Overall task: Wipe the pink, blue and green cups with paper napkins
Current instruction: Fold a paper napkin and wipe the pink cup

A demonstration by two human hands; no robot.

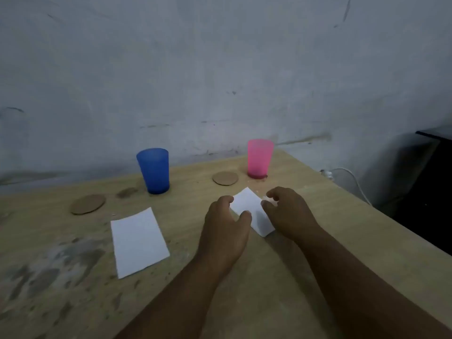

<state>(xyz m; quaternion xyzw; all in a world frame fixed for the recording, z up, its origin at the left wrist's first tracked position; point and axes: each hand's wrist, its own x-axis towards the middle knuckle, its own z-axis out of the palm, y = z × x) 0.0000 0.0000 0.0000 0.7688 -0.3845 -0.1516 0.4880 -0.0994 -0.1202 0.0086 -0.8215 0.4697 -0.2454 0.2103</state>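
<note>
A blue cup stands upright at the back left of the wooden table. A pink cup stands upright at the back right on a round coaster. No green cup is in view. A small white paper napkin lies flat on the table between my two hands. My left hand rests on its left edge, with the thumb and a fingertip touching it. My right hand touches its right edge with curled fingers. A second, larger napkin lies flat to the left, untouched.
Two bare round cardboard coasters lie on the table, one left of the pink cup and one left of the blue cup. A grey wall runs behind the table. A white cable and a dark object are off the table's right edge.
</note>
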